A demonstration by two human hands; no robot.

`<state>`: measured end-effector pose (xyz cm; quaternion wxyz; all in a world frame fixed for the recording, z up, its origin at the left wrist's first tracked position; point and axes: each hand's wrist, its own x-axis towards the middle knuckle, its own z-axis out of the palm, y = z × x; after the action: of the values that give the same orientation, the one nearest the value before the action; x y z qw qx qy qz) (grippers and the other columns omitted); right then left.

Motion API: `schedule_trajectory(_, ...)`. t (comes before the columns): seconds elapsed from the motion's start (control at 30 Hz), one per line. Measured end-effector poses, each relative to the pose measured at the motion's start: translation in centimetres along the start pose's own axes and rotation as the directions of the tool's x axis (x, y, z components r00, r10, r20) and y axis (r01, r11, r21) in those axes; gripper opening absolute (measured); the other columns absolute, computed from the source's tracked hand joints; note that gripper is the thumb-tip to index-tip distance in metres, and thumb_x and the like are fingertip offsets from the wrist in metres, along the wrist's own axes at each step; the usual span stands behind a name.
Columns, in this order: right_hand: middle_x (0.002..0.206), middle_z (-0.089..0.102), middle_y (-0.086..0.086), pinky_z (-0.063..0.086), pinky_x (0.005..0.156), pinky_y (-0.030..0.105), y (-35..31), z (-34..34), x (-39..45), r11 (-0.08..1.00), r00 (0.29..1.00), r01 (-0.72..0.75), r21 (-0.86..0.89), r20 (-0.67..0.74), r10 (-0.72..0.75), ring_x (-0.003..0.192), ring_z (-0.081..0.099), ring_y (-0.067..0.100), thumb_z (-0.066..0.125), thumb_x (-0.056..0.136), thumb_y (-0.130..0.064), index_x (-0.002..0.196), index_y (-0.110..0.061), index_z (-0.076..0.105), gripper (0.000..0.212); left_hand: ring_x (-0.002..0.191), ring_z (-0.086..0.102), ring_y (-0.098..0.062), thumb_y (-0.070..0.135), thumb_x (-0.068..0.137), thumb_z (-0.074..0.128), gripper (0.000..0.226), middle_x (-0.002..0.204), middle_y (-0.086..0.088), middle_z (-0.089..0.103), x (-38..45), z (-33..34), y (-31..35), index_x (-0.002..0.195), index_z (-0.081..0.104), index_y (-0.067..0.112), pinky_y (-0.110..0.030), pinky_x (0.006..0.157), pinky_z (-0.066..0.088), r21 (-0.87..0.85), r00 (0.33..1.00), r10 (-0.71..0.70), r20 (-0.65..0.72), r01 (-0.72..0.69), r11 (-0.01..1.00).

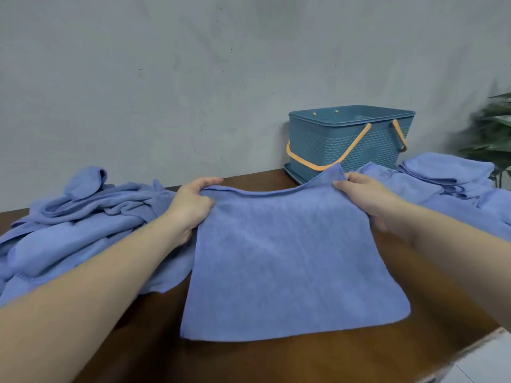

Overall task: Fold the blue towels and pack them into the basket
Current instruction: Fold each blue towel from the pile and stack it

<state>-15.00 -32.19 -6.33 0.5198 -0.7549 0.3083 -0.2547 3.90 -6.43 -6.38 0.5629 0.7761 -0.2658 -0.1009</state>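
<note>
Blue microfibre is lying across the middle of the brown wooden table [276,363]: one blue towel [287,261] is being held by its two far corners, with its near edge resting flat on the wood and its far edge lifting slightly between the hands. The left hand [190,208] is pinching the far left corner, thumb on top and fingers curling under the cloth; the right hand [370,197] is gripping the far right corner the same way, its fingers bunching the hem upward. The towel is looking like a single layer or perhaps one fold deep; I cannot tell which.

Just beyond the right fingers, a stack of folded towels [448,172] is sitting on the table, so part of the folding is appearing done. Beside the left fingers and trailing back past the forearm, a crumpled heap of unfolded towels [83,214] is waiting, and it is looking like the larger share. Farther out past the right thumb, the teal plastic basket [351,139] with orange handles is standing against the grey wall [193,64]; what shows of its inside is looking bare, so packing is probably not yet begun. A green plant [495,134] is showing at the far right edge.

Judging from this, folding is partway along and all the packing is remaining
</note>
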Motion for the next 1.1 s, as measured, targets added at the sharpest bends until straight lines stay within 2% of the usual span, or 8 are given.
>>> schedule_trajectory(0.13, 0.079, 0.062, 0.004, 0.041, 0.066, 0.036, 3.1, 2.0, 4.7, 0.912, 0.994, 0.092, -0.401, -0.024, -0.110, 0.077, 0.057, 0.022, 0.055, 0.097, -0.021, 0.086, -0.009, 0.059, 0.017, 0.090, 0.058, -0.014, -0.011, 0.087, 0.045, 0.053, 0.122, -0.002, 0.062, 3.2, 1.2, -3.4, 0.127, 0.062, 0.019, -0.003, 0.055, 0.040, 0.275, 0.998, 0.060, -0.015, -0.054, 0.960)
schedule_trajectory(0.27, 0.067, 0.057, 0.001, 0.039, 0.062, 0.036, 5.4, 3.0, 6.4, 0.846, 0.985, 0.156, -0.509, 0.011, -0.175, 0.068, 0.052, 0.020, 0.059, 0.090, -0.019, 0.077, -0.011, 0.051, 0.017, 0.077, 0.064, -0.029, 0.003, 0.092, 0.053, 0.044, 0.106, -0.011, 0.070, 4.6, 1.9, -6.4, 0.115, 0.054, 0.040, -0.026, 0.060, 0.048, 0.359, 0.992, 0.125, 0.005, -0.119, 0.926)
schedule_trajectory(0.37, 0.069, 0.061, 0.003, 0.048, 0.071, 0.042, 6.0, 3.2, 6.7, 0.832, 0.977, 0.185, -0.523, 0.007, -0.214, 0.067, 0.054, 0.018, 0.063, 0.086, -0.031, 0.081, -0.014, 0.056, 0.019, 0.074, 0.065, -0.037, 0.014, 0.092, 0.056, 0.040, 0.089, -0.016, 0.069, 5.2, 2.3, -7.4, 0.115, 0.051, 0.047, -0.042, 0.062, 0.053, 0.407, 0.990, 0.136, -0.026, -0.114, 0.906)
schedule_trajectory(0.5, 0.065, 0.059, -0.002, 0.049, 0.070, 0.045, 6.9, 3.0, 6.8, 0.802, 0.962, 0.223, -0.554, -0.008, -0.274, 0.068, 0.058, 0.020, 0.060, 0.091, -0.036, 0.077, -0.018, 0.052, 0.024, 0.061, 0.058, -0.017, 0.021, 0.095, 0.058, 0.027, 0.066, 0.002, 0.057, 5.8, 2.3, -7.9, 0.116, 0.059, 0.037, -0.031, 0.063, 0.049, 0.400, 0.984, 0.155, -0.092, -0.106, 0.910)
schedule_trajectory(0.67, 0.070, 0.054, 0.011, 0.046, 0.067, 0.045, 7.8, 1.8, 6.1, 0.851, 0.945, 0.303, -0.428, 0.016, -0.328, 0.063, 0.047, 0.014, 0.059, 0.084, -0.037, 0.076, -0.011, 0.049, 0.028, 0.082, 0.064, -0.006, 0.022, 0.093, 0.058, 0.021, 0.083, 0.018, 0.070, 4.4, 2.0, -7.7, 0.084, 0.066, 0.039, -0.034, 0.077, 0.055, 0.388, 0.980, 0.195, -0.024, -0.171, 0.906)
schedule_trajectory(0.77, 0.078, 0.065, 0.004, 0.049, 0.075, 0.040, 7.8, 0.8, 5.1, 0.852, 0.918, 0.397, -0.341, 0.147, -0.368, 0.077, 0.063, 0.022, 0.065, 0.090, -0.006, 0.084, -0.012, 0.063, 0.009, 0.093, 0.064, -0.007, 0.011, 0.090, 0.062, 0.024, 0.092, 0.019, 0.070, 2.4, 1.9, -7.3, 0.084, 0.068, 0.033, -0.021, 0.080, 0.049, 0.365, 0.908, 0.396, 0.134, -0.417, 0.832)
schedule_trajectory(0.87, 0.101, 0.075, -0.006, 0.051, 0.086, 0.026, 7.0, 0.3, 4.0, 0.853, 0.870, 0.473, -0.221, 0.267, -0.414, 0.099, 0.068, 0.012, 0.063, 0.087, 0.012, 0.093, -0.020, 0.073, 0.035, 0.089, 0.065, -0.009, 0.027, 0.085, 0.054, 0.012, 0.094, 0.015, 0.070, 1.5, 1.5, -7.4, 0.087, 0.066, 0.028, -0.031, 0.079, 0.052, 0.370, 0.864, 0.408, 0.295, -0.497, 0.785)
schedule_trajectory(1.1, 0.080, 0.064, 0.001, 0.049, 0.079, 0.044, 8.7, 0.0, 5.6, 0.835, 0.866, 0.476, -0.276, 0.315, -0.389, 0.083, 0.061, 0.028, 0.062, 0.095, -0.009, 0.093, -0.020, 0.064, 0.011, 0.083, 0.060, -0.012, 0.038, 0.089, 0.045, 0.017, 0.089, 0.010, 0.065, 2.1, 1.6, -8.1, 0.087, 0.058, 0.027, -0.038, 0.076, 0.050, 0.417, 0.865, 0.415, 0.282, -0.500, 0.759)
